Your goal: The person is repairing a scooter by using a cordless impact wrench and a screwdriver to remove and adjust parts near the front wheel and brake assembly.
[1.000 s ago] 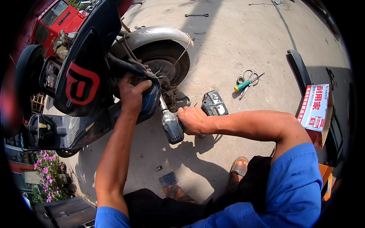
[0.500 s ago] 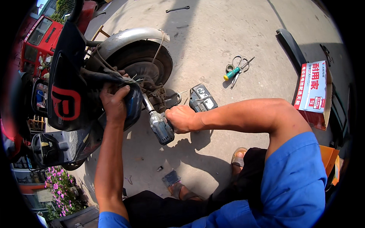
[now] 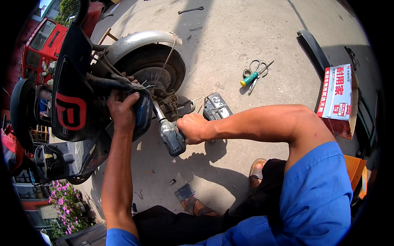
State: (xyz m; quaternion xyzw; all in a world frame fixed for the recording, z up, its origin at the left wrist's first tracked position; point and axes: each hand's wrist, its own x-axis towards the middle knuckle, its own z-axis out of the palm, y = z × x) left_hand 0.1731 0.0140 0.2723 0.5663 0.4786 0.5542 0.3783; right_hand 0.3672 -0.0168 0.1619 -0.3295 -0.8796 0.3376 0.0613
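Looks like wrenching's in hand: R hand (image 3: 193, 128) fisted round the driver (image 3: 172, 140), socket (image 3: 157, 110) up by the wheel (image 3: 179, 69), L hand (image 3: 122, 110) half-curled at the scooter (image 3: 78, 96), can't tell its grip; next move prob calls for keeping square

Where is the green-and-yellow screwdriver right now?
In the head view, the screwdriver lies on the ground, overlapping the scissors, right of the wheel and beyond the right hand.
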